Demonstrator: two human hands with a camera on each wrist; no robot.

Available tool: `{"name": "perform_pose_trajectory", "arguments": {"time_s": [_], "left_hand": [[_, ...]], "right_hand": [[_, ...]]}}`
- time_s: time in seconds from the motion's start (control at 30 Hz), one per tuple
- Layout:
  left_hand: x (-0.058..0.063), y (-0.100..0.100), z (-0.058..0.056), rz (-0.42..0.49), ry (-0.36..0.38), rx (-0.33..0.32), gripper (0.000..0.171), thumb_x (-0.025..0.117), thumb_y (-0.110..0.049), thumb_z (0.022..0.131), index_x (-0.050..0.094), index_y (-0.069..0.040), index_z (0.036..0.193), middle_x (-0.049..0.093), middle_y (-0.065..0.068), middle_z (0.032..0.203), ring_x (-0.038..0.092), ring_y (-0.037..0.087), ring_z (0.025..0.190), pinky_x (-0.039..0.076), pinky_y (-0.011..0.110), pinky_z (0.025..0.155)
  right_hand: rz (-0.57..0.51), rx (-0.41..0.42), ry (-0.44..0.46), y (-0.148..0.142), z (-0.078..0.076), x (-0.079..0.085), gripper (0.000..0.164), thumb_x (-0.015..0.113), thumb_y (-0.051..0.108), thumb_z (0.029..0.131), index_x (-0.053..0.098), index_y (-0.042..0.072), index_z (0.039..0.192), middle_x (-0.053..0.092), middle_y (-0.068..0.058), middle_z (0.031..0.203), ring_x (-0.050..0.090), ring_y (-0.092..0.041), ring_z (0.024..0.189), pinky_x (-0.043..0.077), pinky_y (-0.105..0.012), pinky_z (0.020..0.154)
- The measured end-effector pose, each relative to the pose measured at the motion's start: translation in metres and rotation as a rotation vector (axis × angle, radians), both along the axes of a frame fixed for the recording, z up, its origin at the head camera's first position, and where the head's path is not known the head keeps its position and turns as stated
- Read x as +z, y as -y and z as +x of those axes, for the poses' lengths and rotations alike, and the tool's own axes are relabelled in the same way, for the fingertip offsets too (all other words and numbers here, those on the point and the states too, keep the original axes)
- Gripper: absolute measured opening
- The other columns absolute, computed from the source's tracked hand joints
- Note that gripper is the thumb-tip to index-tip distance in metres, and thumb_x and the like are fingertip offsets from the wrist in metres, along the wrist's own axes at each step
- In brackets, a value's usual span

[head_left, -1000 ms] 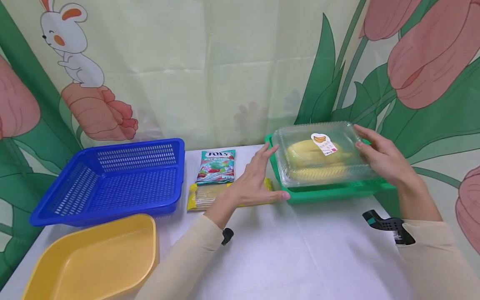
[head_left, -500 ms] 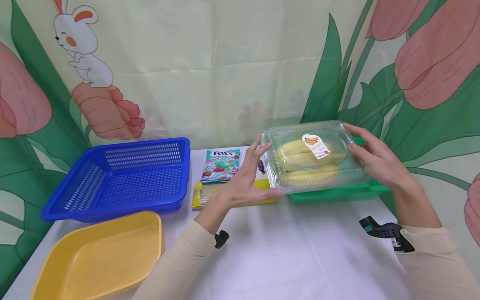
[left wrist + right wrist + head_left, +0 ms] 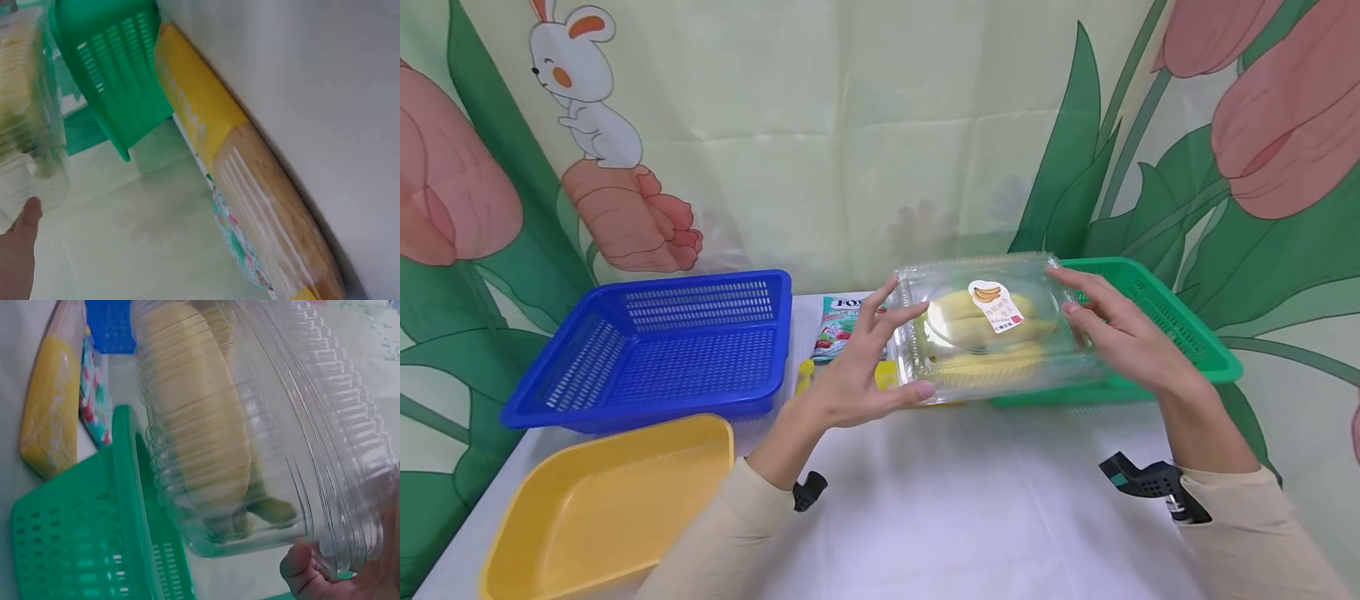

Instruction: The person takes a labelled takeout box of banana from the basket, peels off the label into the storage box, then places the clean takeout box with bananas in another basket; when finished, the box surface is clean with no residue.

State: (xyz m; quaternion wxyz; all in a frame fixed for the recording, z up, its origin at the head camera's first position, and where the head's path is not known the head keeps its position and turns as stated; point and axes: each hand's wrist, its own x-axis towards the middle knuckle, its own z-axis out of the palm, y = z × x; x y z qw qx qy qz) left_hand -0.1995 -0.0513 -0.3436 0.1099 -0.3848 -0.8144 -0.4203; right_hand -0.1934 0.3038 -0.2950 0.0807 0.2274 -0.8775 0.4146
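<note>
A clear plastic box of bananas (image 3: 992,333) hangs tilted between my two hands, above the table and overlapping the near left part of the green basket (image 3: 1180,325). On its lid is a white sticker with a banana picture. My left hand (image 3: 857,371) holds the left end, fingers spread along the side and thumb at the near corner. My right hand (image 3: 1120,329) grips the right end, thumb and fingers at its edge. In the right wrist view, the bananas (image 3: 200,406) show through the ribbed wall, and the right thumb (image 3: 300,569) presses the box's rim.
Behind my left hand lie a teal candy bag (image 3: 835,325) and a yellow-ended pack (image 3: 244,169), partly hidden. A blue basket (image 3: 655,342) stands at the left, with a yellow basin (image 3: 625,500) in front of it. A printed curtain (image 3: 865,125) hangs behind the table.
Both hands have lifted the banana box off the green basket and moved it left and nearer. More of the basket shows now; the candy bag and yellow-ended pack are more covered.
</note>
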Motion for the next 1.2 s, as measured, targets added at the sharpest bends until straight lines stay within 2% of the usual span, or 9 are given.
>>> {"name": "perform_pose_trajectory", "arguments": {"time_s": [0.1,0.23,0.3,0.4,0.57,0.8,0.93,1.03,1.2], "left_hand": [[0.004,0.013,0.004,0.009,-0.013,0.030,0.078,0.081,-0.043,0.084,0.044,-0.035,0.152,0.002,-0.006,0.172,0.026,0.022,0.154,0.040,0.059,0.113],[0.009,0.029,0.011,0.010,0.014,0.038,0.075,0.083,-0.040,0.084,0.047,-0.034,0.150,0.005,-0.006,0.172,0.042,0.022,0.144,0.050,0.050,0.106],[0.010,0.034,0.015,0.012,0.057,0.039,0.074,0.083,-0.039,0.085,0.047,-0.034,0.150,0.005,-0.007,0.171,0.047,0.023,0.140,0.053,0.047,0.103],[0.013,0.039,0.022,0.020,0.131,0.048,0.071,0.082,-0.038,0.087,0.048,-0.034,0.149,0.007,-0.008,0.171,0.049,0.027,0.139,0.052,0.048,0.105],[0.018,0.046,0.034,-0.022,0.203,0.088,0.071,0.082,-0.044,0.086,0.050,-0.032,0.148,0.007,-0.011,0.170,0.052,0.031,0.137,0.051,0.048,0.106],[0.022,0.064,0.043,-0.082,0.168,0.093,0.072,0.085,-0.047,0.082,0.052,-0.037,0.145,0.009,-0.008,0.170,0.034,0.029,0.149,0.051,0.050,0.105],[0.024,0.075,0.046,-0.078,0.174,0.083,0.072,0.088,-0.043,0.080,0.054,-0.036,0.142,0.011,-0.006,0.169,0.040,0.030,0.144,0.053,0.050,0.103],[0.025,0.082,0.050,-0.074,0.218,0.056,0.073,0.090,-0.040,0.079,0.054,-0.032,0.142,0.010,-0.004,0.168,0.045,0.029,0.139,0.054,0.047,0.102],[0.025,0.092,0.057,-0.141,0.300,0.056,0.079,0.091,-0.046,0.076,0.051,-0.035,0.143,0.007,0.000,0.165,0.039,0.032,0.142,0.055,0.046,0.101]], "right_hand": [[0.039,0.011,0.006,0.009,0.003,0.000,0.054,0.049,0.015,0.109,0.037,0.025,0.160,0.041,0.002,0.147,0.053,-0.019,0.080,0.045,-0.027,0.068],[0.077,0.078,0.063,0.016,0.006,-0.002,0.066,0.060,0.017,0.104,0.031,0.028,0.163,0.026,-0.004,0.166,0.046,-0.025,0.123,0.052,-0.026,0.085],[0.073,0.131,0.093,0.018,0.008,-0.005,0.073,0.065,0.018,0.101,0.028,0.029,0.163,0.018,-0.006,0.170,0.031,-0.031,0.141,0.052,-0.034,0.094],[0.078,0.202,0.104,0.020,0.011,-0.011,0.086,0.073,0.015,0.093,0.026,0.028,0.164,0.012,-0.006,0.171,0.018,-0.037,0.151,0.050,-0.050,0.102],[0.114,0.232,0.088,0.029,0.017,-0.022,0.096,0.080,0.016,0.087,0.024,0.031,0.164,0.006,-0.004,0.173,0.005,-0.036,0.158,0.028,-0.078,0.107],[0.133,0.240,0.081,0.042,0.025,-0.028,0.097,0.081,0.020,0.088,0.022,0.032,0.164,0.002,-0.005,0.173,0.004,-0.041,0.157,0.030,-0.082,0.103],[0.136,0.254,0.093,0.049,0.029,-0.031,0.095,0.079,0.023,0.090,0.021,0.034,0.164,0.001,-0.007,0.173,0.009,-0.046,0.155,0.037,-0.082,0.098],[0.113,0.279,0.119,0.054,0.031,-0.034,0.093,0.078,0.021,0.091,0.021,0.033,0.164,0.001,-0.008,0.172,0.010,-0.046,0.154,0.037,-0.082,0.098],[0.055,0.329,0.184,0.060,0.033,-0.043,0.090,0.075,0.019,0.093,0.022,0.032,0.164,-0.001,-0.007,0.172,0.004,-0.043,0.155,0.030,-0.081,0.105]]}}
